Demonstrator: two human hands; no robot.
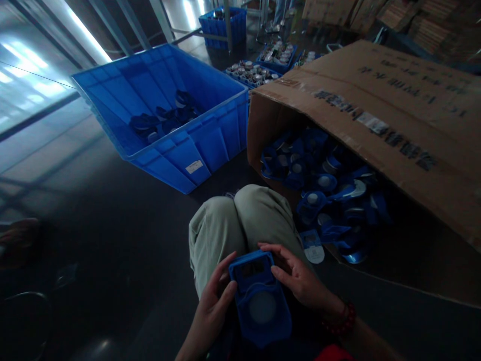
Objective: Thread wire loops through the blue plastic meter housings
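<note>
A blue plastic housing (265,333) with a rectangular window at its far end and a pale round disc in its middle lies over my lap. My left hand (216,301) grips its left edge, thumb on top near the window. My right hand (296,278) holds the upper right corner, with thumb and fingers around the edge. Just right of my knees, a similar blue piece with a white round part (314,253) rests at the mouth of the cardboard box.
The tipped cardboard box (376,95) at right holds a heap of blue housings (323,183). A large blue crate (188,158) ahead left contains several dark blue pieces. Behind stand blue trays (251,72) of small round parts and another blue crate (236,30).
</note>
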